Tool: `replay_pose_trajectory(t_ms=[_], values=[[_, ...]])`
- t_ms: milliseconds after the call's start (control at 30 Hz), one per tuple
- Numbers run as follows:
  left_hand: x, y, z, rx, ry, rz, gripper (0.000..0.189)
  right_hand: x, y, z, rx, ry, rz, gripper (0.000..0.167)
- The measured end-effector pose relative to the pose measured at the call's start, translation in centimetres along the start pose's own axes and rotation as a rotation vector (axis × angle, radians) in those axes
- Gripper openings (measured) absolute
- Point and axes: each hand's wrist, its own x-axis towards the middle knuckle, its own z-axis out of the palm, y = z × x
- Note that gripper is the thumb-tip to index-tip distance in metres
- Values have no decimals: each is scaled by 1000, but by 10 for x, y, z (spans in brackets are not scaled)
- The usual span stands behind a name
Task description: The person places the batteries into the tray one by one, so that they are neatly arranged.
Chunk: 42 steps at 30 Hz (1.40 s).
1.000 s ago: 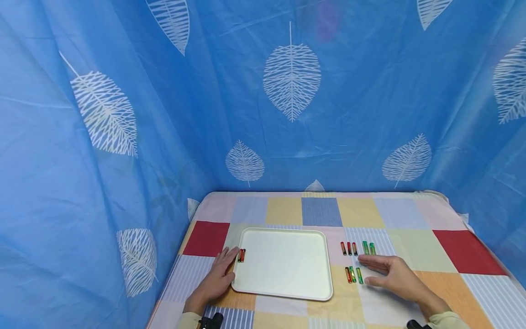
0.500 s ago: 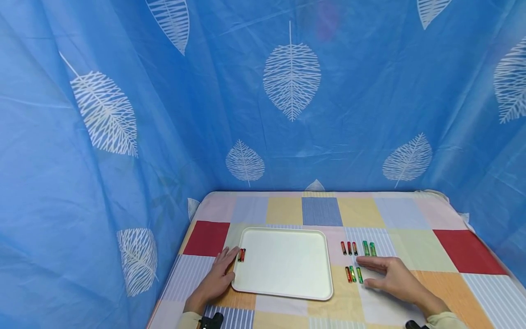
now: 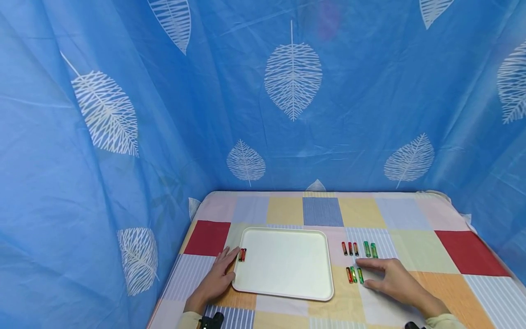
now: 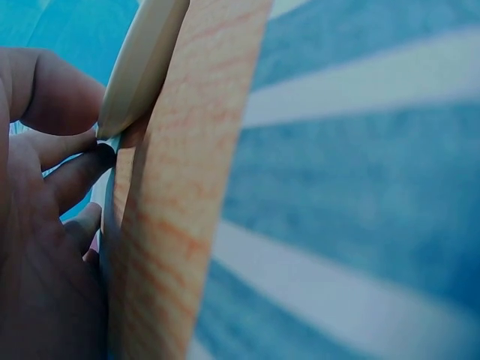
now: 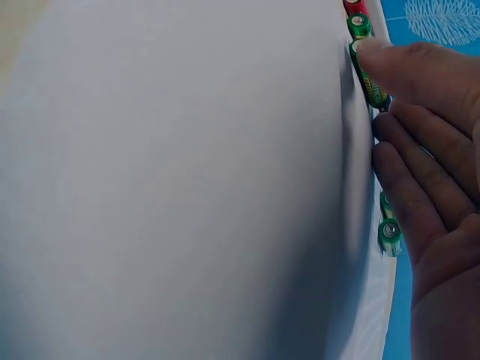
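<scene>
A white tray lies on the table, and at its left edge two red batteries lie side by side. My left hand rests along that edge, fingers extended; the left wrist view shows the thumb against the rim. To the tray's right, my right hand hovers low over the cloth. Its thumb and fingers stand apart beside a green battery. In the right wrist view the thumb tip overlaps a green battery; whether it touches cannot be told.
Left of that battery lie a red battery and another green battery. Behind them are three red batteries and two green batteries. A patchwork cloth covers the table; a blue leaf-print curtain hangs around it.
My right hand has shifted slightly left, its fingertips closer to the nearest green battery. The left hand, tray and batteries have stayed in place.
</scene>
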Motion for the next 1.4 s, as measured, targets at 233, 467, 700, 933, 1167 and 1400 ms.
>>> replay_pose_trajectory(t_ms=[233,467,700,933,1167,1400], values=[[-1,1,-1,-24,-2,-2,74,-2,-5,1,-71,-5,13,52],[-2,1,-1,-25,-4,-13,73,-1,-9,6,-106,1,19,51],[-2,1,0,-30,2,-22,73,-1,-8,7,-100,38,25,50],[-2,1,0,-19,9,-14,74,0,-8,4,6,109,22,49],[-2,0,0,-19,13,-7,74,10,-18,-6,145,87,27,48],[0,-2,1,-19,14,-4,73,25,-29,-8,178,77,-67,48]])
